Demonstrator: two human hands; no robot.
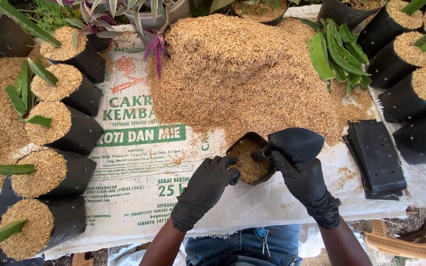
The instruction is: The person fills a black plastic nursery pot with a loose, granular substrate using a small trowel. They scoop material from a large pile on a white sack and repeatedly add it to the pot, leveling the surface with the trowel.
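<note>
Both my hands wear black gloves. My left hand (209, 183) grips the near rim of a small black grow bag (249, 160), partly filled with tan rice husks. My right hand (305, 178) holds a black scoop (296, 143), tipped over the bag's right edge. A big pile of rice husks (245, 69) lies just beyond the bag on a white printed sack (144, 157).
Filled black grow bags with green cuttings (50, 129) line the left side, and more stand at the right (412, 59). A bundle of green cuttings (336, 51) lies on the pile's right. A stack of flat empty black bags (376, 157) sits right of my hand.
</note>
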